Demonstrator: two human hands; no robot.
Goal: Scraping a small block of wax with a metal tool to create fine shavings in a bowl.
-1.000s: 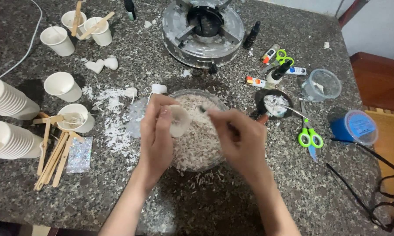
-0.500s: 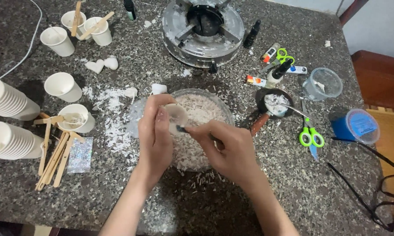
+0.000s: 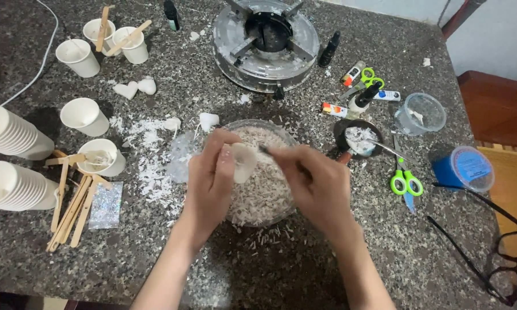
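Left hand (image 3: 210,181) grip: clenched around a small white wax piece (image 3: 242,162), held over the glass bowl (image 3: 281,131) at the tabletop's centre. Right hand (image 3: 316,186) grip: pinching a thin dark tool (image 3: 265,150), its tip just beside the wax piece. Bowl holds pale wax shavings (image 3: 258,195).

Left to right across the granite tabletop (image 3: 339,270):
- 9 o'clock: stacked paper cups (image 3: 9,133), wooden sticks (image 3: 69,209), glitter sachet (image 3: 106,205).
- 11 o'clock: single paper cups (image 3: 78,57), white heart shapes (image 3: 135,88).
- 12 o'clock: metal burner (image 3: 265,43).
- 2 o'clock: small dark pot (image 3: 359,138), clear plastic cup (image 3: 420,113).
- 3 o'clock: green scissors (image 3: 405,181), blue tub (image 3: 465,169).
- 4 o'clock: black spectacles (image 3: 502,252).
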